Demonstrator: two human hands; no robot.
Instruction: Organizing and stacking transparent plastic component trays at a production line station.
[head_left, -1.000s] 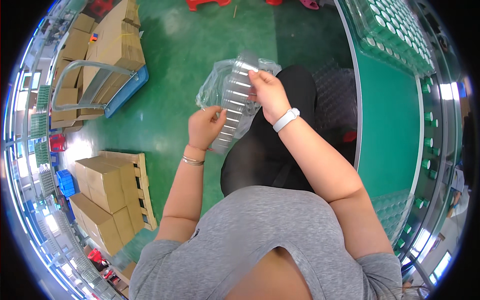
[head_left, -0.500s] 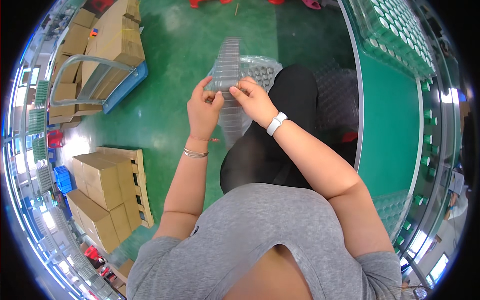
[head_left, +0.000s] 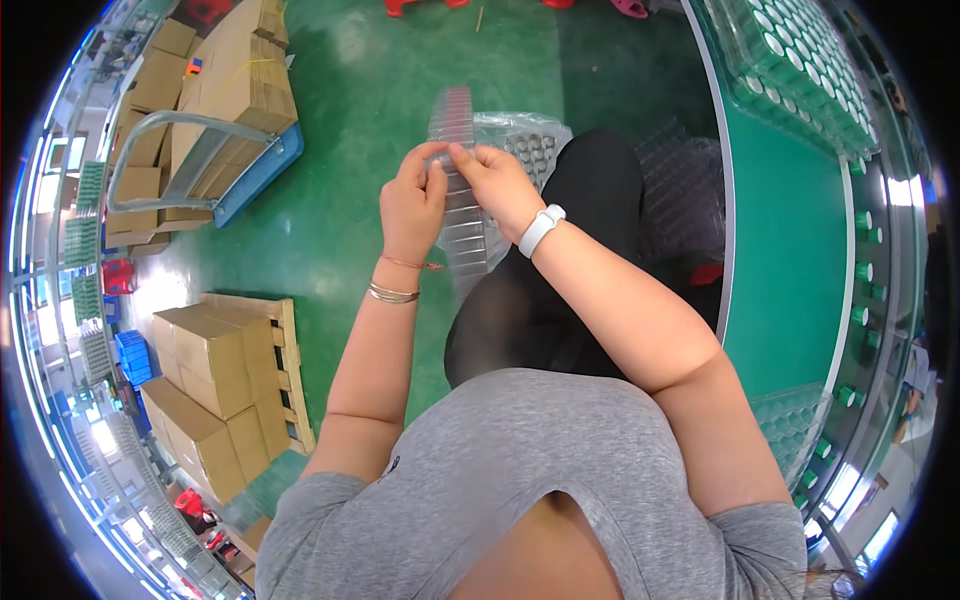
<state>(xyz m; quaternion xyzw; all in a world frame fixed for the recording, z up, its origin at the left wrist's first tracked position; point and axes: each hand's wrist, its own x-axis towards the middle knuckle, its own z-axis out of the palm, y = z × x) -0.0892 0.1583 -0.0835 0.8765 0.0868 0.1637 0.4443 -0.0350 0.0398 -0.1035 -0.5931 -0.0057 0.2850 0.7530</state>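
Clock read from the centre of the view, 12 at top.

Clear ribbed plastic piece (head_left: 465,225) is hanging between the hands at about half past 11, long axis running roughly 12 to 6. Can't tell if it's a single piece or several nested.

Left hand (head_left: 412,205), 11 o'clock: forefinger and thumb are bending toward the piece's left edge, small gap showing between them, other fingers curling in. Can't tell if the tips are actually gripping.

Right hand (head_left: 502,192), 12 o'clock: thumb is pressing on the near face of the piece, thumb and forefinger nearly closed on it; remaining fingers folding, partly hidden. Thumb tip is sitting just beside the left forefinger tip.

White watch-like band (head_left: 541,231) is circling the right wrist; metal bangles (head_left: 393,293) are circling the left.

Behind the piece, between 12 and 1: clear plastic bag (head_left: 520,122) is lying near the dark-trousered leg (head_left: 600,200), rows of round shapes showing in it.

3 o'clock: green tabletop (head_left: 785,270) is running lengthwise, green-and-white cups (head_left: 861,270) standing in a line beyond its far edge. 2 o'clock: clear trays of white-topped cups (head_left: 800,60) are sitting on it.

10 o'clock: blue-decked cart (head_left: 260,175) is carrying brown cardboard (head_left: 235,90). Between 8 and 9: closed cartons (head_left: 215,375) are stacking up beside a wooden pallet edge (head_left: 291,370).
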